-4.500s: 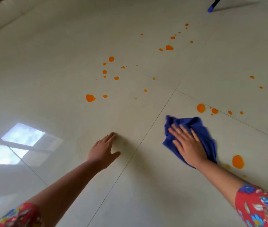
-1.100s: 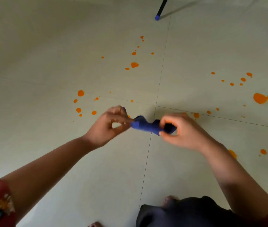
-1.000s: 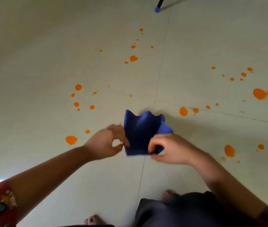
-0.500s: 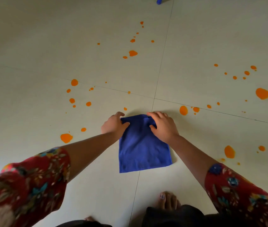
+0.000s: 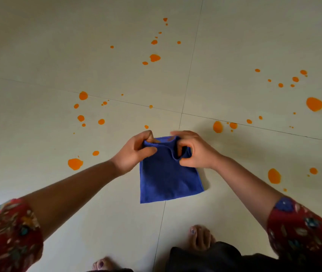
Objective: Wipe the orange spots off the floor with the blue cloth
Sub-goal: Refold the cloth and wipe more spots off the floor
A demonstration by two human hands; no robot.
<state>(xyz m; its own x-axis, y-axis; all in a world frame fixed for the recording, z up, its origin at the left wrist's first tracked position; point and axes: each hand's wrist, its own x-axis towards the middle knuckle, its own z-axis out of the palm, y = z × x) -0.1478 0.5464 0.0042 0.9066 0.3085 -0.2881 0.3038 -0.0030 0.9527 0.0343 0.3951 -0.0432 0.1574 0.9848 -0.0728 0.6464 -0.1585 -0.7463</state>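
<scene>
I am pinching the far edge of the blue cloth (image 5: 168,179) with both hands. My left hand (image 5: 136,152) is curling thumb and fingers round its far left corner, and my right hand (image 5: 193,152) is gathering a fold of the same edge between thumb and fingertips. The rest of the cloth is lying flat on the floor (image 5: 38,55), straddling the tile joint (image 5: 163,222) that is running toward my toes (image 5: 201,238), and its longer side is following that joint.

I judge that nothing is being wiped at this moment; I am arranging the cloth for a pass. That pass is turning on direction, since every orange spot I can make out is lying beyond or beside my grip. The small spot (image 5: 146,127) just past my left knuckles is sitting nearest, so a short push away from me is looking like the natural opening. The oval spot (image 5: 217,127) beyond my right hand (bigger, and close to the cross joint) is lying nearer that hand. The large left spot (image 5: 75,164) and large right spot (image 5: 274,176) are lying well apart from the cloth, calling for sideways reaches.
</scene>
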